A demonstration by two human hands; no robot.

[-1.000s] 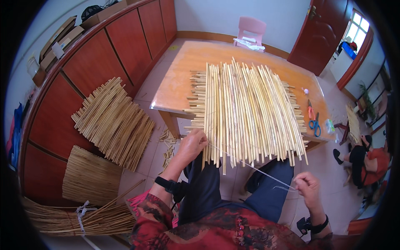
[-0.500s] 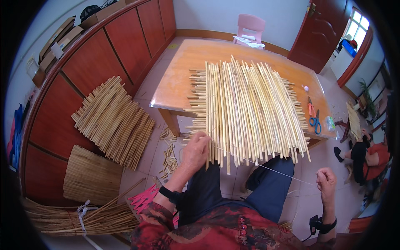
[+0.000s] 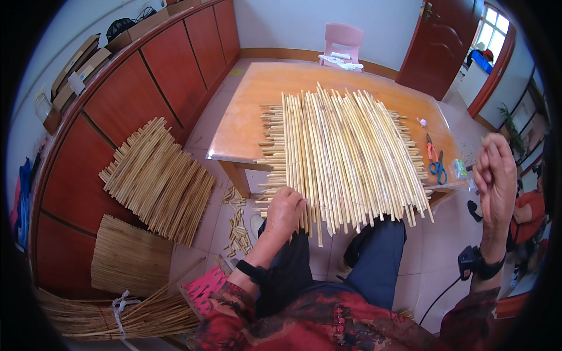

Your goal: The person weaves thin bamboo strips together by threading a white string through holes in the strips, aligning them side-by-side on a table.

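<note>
Pale reed stalks (image 3: 345, 158) lie side by side as a mat on the table, their near ends jutting past its front edge. A crosswise layer of stalks shows beneath, poking out left and right. My left hand (image 3: 285, 212) is closed on stalks at the mat's near left corner; its fingertips are partly hidden. Raised to the right, away from the table, my right hand (image 3: 496, 175) has its fingers curled in a pinch. The white thread seen running to it a moment earlier is too fine to make out now.
Orange-handled pliers (image 3: 431, 149), blue scissors (image 3: 438, 168) and a small packet (image 3: 458, 169) lie on the wooden table (image 3: 246, 128) at right. Stalk mats (image 3: 158, 181) lean on red cabinets (image 3: 126, 108). Cut pieces (image 3: 237, 231) litter the floor. Another person (image 3: 530, 213) sits far right.
My right hand has swung up and outward to the right, and the thread between my hands no longer shows. My left hand stays at the mat's corner. The view has shifted slightly.
</note>
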